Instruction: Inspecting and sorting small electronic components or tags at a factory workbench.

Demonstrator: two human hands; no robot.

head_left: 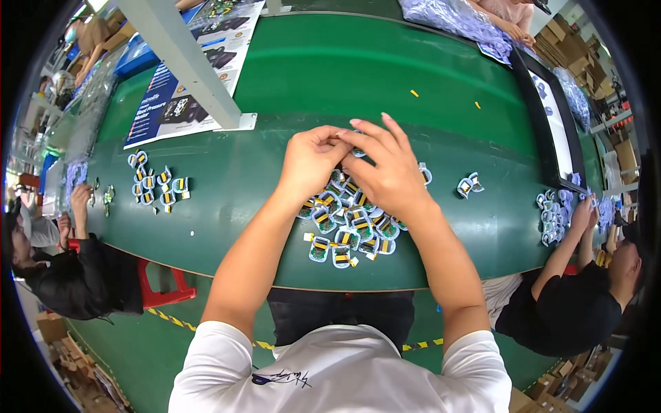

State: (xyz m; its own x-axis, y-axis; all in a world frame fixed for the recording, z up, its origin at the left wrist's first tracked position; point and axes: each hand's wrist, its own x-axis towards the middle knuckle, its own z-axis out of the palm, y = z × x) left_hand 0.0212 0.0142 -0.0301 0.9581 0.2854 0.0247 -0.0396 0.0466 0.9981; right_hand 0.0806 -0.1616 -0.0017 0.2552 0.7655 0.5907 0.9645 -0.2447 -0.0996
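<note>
My left hand [310,158] is closed in a pinch, thumb and fingertips meeting the fingers of my right hand [387,165]. Between the two hands shows a small pale-blue electronic module [358,149], mostly covered by my fingers. The thumb and forefinger of my right hand close on it, while its other fingers stretch outward. Under my hands, on the green table, lies a pile of similar modules [358,220]: rounded pale-blue shells with green circuit boards and black-and-yellow parts. Small white connectors stick out from several of them.
More modules lie in a group [148,182] to the left and a pair [470,185] to the right. A grey metal post [186,62] stands on a printed sheet [162,113]. Co-workers sit at both sides. Behind runs a green conveyor belt [372,62]; a black-framed panel [547,113] stands right.
</note>
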